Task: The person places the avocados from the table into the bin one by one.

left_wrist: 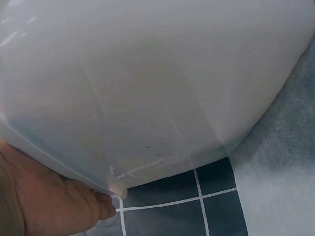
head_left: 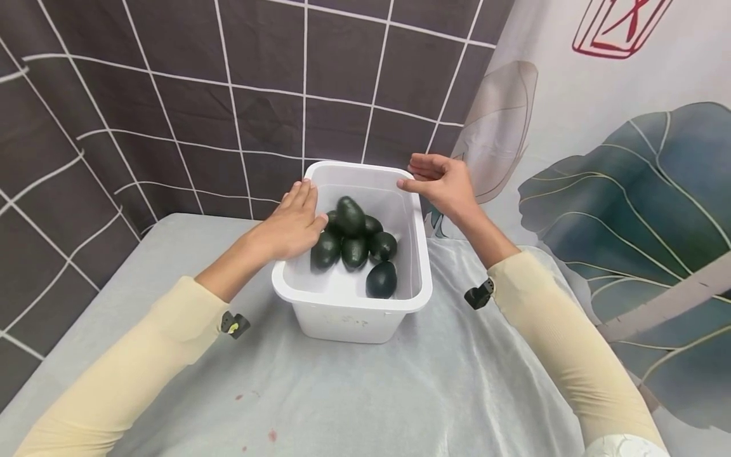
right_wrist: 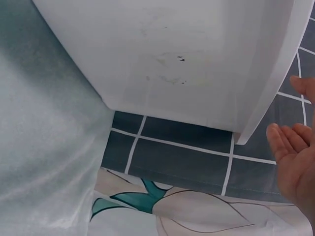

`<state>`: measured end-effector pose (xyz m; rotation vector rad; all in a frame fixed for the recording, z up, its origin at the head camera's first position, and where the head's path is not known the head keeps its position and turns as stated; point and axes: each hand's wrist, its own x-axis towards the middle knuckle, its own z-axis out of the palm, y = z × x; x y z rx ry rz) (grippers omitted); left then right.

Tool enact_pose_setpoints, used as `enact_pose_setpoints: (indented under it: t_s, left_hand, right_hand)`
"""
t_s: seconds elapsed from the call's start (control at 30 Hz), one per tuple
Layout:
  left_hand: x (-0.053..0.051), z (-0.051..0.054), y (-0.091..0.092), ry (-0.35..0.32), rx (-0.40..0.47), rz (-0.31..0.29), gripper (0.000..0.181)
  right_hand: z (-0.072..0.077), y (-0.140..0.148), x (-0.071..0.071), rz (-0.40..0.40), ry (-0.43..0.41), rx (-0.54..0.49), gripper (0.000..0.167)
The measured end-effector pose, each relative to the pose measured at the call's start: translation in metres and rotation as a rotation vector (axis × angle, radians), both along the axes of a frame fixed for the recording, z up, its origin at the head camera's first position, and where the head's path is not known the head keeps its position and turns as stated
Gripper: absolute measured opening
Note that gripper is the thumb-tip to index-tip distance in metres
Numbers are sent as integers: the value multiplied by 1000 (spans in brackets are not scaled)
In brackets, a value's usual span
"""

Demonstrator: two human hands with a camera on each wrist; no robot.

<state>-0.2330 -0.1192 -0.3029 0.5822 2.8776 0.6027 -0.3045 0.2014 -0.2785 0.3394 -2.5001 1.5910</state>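
Observation:
A white plastic bin [head_left: 345,306] stands on the cloth-covered table, holding several dark green avocados [head_left: 355,252]. One avocado [head_left: 381,280] lies apart from the cluster, near the front right of the bin. My left hand [head_left: 292,223] lies over the bin's left rim with its fingers fairly straight and the thumb toward the inside. At the back right corner, my right hand [head_left: 442,182] is held beside the rim, thumb and fingers apart. A gap shows between that hand and the bin wall [right_wrist: 197,64] in the right wrist view. Neither hand holds an avocado.
A grey-blue cloth [head_left: 365,393] covers the table. Behind it hangs a dark curtain [head_left: 268,117] with white grid lines, close to the bin's back. On the right is a pale fabric [head_left: 571,139] with large printed leaves.

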Motion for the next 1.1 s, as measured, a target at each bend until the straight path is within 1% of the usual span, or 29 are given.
enact_pose_setpoints:
  t_s: [0.23, 0.43, 0.5, 0.63, 0.73, 0.83, 0.9, 0.97, 1.03, 1.1]
  left_hand:
    - [-2, -1, 0, -12, 9, -6, 78]
    - [-5, -1, -1, -11, 8, -9, 79]
    - [-5, -1, -2, -17, 14, -9, 79]
    - [-7, -2, -3, -30, 43, -8, 80]
    - [-8, -3, -4, -34, 90, 1, 81]
    - [-10, -3, -5, -24, 151, 25, 81]
    - [-9, -2, -6, -12, 201, 51, 81]
    - [-9, 0, -7, 2, 252, 89, 81]
    - [-10, 2, -9, 22, 305, 139, 82]
    - [-10, 4, -12, 47, 340, 191, 82]
  right_hand:
    - [-9, 8, 3, -29, 6, 37, 63]
    - [-15, 12, 3, -34, 11, 16, 61]
    - [-17, 14, 4, -38, 16, 26, 61]
    - [-20, 17, 7, -41, 22, 53, 59]
    - [-23, 19, 10, -45, 21, 68, 58]
    - [-26, 21, 14, -54, 23, 68, 57]
    - [-29, 22, 16, -68, 29, 57, 55]
    - [-32, 24, 18, -80, 38, 49, 53]
    - [-35, 26, 20, -94, 47, 42, 52]
    - [-38, 28, 22, -109, 62, 48, 51]
